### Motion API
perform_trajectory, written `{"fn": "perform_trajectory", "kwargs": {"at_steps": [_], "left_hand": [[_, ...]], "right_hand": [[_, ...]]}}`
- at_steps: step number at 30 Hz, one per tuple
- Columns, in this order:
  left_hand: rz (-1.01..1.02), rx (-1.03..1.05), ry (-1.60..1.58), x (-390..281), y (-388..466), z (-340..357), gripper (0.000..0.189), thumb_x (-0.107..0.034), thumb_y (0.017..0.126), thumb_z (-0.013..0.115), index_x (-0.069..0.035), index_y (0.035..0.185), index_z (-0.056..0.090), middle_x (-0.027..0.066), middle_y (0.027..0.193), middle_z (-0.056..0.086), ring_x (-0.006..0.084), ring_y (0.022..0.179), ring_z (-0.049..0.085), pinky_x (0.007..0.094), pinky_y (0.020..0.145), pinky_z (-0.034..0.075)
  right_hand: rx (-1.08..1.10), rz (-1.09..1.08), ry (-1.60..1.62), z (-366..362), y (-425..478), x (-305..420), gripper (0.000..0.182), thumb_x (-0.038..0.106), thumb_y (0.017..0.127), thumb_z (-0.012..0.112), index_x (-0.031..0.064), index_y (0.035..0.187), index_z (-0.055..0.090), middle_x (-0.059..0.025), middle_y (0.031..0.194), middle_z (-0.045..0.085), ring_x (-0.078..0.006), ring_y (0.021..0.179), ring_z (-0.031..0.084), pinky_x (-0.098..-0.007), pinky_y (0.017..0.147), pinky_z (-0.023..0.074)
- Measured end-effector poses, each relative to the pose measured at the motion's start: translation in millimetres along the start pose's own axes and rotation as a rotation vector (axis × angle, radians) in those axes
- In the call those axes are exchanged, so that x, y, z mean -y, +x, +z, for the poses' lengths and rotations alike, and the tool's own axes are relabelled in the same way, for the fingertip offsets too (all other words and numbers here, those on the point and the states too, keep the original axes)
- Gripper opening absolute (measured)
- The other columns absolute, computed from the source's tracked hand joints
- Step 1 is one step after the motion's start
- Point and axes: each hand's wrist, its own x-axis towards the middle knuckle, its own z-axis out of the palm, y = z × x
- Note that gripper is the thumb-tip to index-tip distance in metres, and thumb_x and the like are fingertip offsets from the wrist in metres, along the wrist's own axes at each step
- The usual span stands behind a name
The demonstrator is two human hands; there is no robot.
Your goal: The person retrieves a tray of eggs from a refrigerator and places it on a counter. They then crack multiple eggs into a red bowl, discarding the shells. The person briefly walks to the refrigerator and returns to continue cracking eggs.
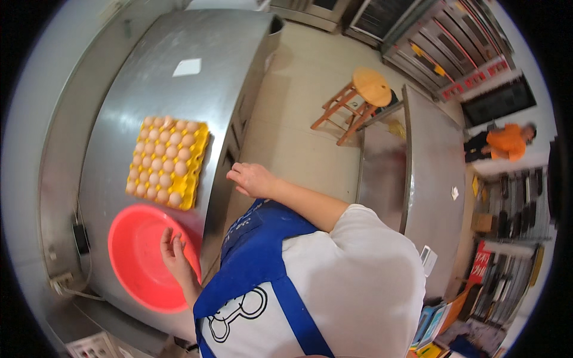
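Note:
Over the pink plastic basin, my left hand is raised with its fingers apart and nothing in them. The basin's visible inside shows no contents. Beside the basin on the steel table sits a yellow egg tray filled with several rows of brown eggs. Some cups along the tray's right side hold no egg. My right hand hangs just off the table edge, right of the tray. Its fingers are loosely bent, the thumb stands apart, and no object shows in it.
A white card lies farther up the steel table. A wooden stool stands on the floor. Another steel table is to the right, with a person in orange beyond it. A cable runs along the wall.

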Motion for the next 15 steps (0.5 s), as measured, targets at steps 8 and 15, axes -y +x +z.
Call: {"fn": "perform_trajectory", "kwargs": {"at_steps": [8,15], "left_hand": [[0.067,0.611,0.047,-26,61,236,0.044,-0.005,0.095,0.061,-0.004,0.137,0.05,0.0076,0.135,0.055,0.0141,0.11,0.058,0.0265,0.095,0.047],[0.091,1.115,0.157,-44,83,443,0.044,-0.008,0.094,0.063,-0.005,0.136,0.051,0.0052,0.115,0.061,0.0102,0.101,0.058,0.0258,0.089,0.048]], "right_hand": [[-0.199,0.27,-0.078,-83,-105,-150,0.04,0.019,0.077,0.074,0.0099,0.112,0.058,-0.0107,0.11,0.055,-0.0299,0.093,0.063,-0.0412,0.078,0.0539],[-0.57,0.765,-0.017,-158,-154,-212,0.034,0.018,0.08,0.072,0.0094,0.111,0.061,-0.0106,0.11,0.056,-0.0292,0.091,0.064,-0.0404,0.078,0.0545]]}}
